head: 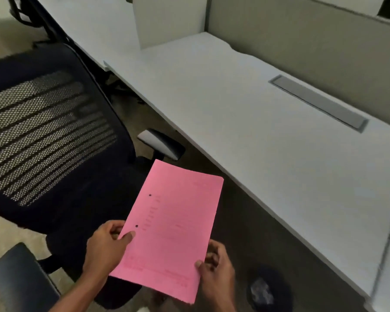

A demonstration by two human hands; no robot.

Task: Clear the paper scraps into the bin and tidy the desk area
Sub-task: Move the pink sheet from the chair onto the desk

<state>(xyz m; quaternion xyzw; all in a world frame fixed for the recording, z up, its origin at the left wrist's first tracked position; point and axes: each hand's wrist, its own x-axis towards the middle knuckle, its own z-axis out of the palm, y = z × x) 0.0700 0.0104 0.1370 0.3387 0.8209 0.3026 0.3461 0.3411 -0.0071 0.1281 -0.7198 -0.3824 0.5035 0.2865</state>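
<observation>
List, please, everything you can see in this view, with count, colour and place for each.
Pink folder: one, pink with two punched holes near its left edge, held above the chair seat and floor.
Office chair: one, black with a mesh back, left of the desk, armrest pad near the desk edge.
Desk: one, white, running along the right.
Cable flap: one, grey, set in the desk near the partition.
Partition: one, beige, behind the desk.
Bin: one, dark, on the floor under the desk edge, something pale and crumpled inside.
Left hand: grips the folder's lower left edge.
Right hand: grips the folder's lower right corner.
</observation>
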